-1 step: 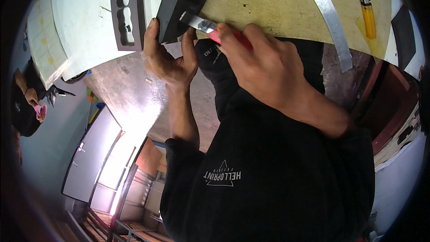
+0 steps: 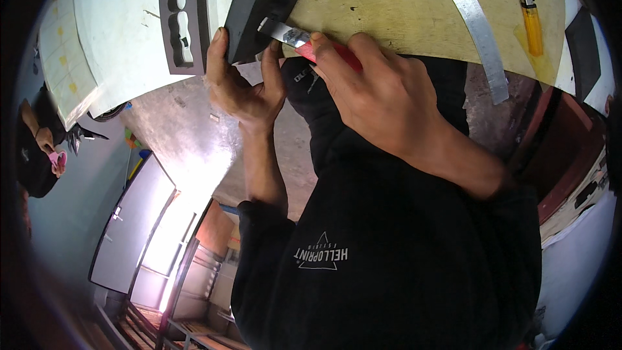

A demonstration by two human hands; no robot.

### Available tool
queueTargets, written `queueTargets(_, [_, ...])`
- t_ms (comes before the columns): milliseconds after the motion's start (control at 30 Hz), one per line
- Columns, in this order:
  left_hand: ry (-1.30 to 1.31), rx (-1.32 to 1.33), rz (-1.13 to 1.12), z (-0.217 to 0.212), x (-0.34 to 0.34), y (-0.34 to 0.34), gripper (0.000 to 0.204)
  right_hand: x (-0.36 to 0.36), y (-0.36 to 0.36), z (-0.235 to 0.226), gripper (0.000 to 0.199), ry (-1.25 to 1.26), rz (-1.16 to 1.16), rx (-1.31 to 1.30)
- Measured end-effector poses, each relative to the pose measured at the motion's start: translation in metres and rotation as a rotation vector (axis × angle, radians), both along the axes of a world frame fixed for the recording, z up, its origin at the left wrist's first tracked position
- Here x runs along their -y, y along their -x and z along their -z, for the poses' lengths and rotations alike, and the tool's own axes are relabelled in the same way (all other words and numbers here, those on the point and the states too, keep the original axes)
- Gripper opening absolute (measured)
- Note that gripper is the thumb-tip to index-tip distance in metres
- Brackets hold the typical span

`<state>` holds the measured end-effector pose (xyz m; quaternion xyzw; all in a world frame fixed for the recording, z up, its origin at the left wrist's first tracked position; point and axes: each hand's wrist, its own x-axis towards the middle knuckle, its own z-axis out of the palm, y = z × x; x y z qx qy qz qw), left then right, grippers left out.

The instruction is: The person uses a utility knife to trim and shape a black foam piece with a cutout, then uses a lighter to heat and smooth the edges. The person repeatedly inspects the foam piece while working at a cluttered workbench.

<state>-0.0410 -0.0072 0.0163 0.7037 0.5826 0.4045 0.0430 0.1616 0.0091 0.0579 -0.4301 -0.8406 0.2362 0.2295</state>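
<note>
My left hand (image 2: 247, 91) is closed around the near end of a long black foam-like block (image 2: 251, 13), its fingers on either side. In my right hand (image 2: 389, 94) is a red-handled knife (image 2: 330, 52), held with the fingers wrapped round the handle. The knife's wide metal blade (image 2: 282, 31) points left, its tip at the block's right side. Whether the edge has gone into the block I cannot tell. Left of the block lies a dark grey foam piece (image 2: 199, 32) with rounded cut-outs.
The block lies over a white table (image 2: 123, 32) and a yellowish board (image 2: 376, 0). To the right are a metal ruler (image 2: 476, 29) overhanging the edge, a yellow lighter (image 2: 532, 29) and black pieces (image 2: 583, 52). Another person (image 2: 42, 155) is at the far left.
</note>
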Motion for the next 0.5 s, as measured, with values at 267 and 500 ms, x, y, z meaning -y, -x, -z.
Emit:
queueTargets(267, [-0.086,0.08,-0.044,0.0099,-0.0002,0.0003,0.066,-0.0037,-0.0019,-0.0029,0.03,-0.026,-0.005,0.026])
queueTargets(500, [-0.073,0.075,-0.063,0.0047,0.0034,-0.002,0.067,-0.003,-0.0052,-0.0077,0.029,-0.023,-0.006,0.024])
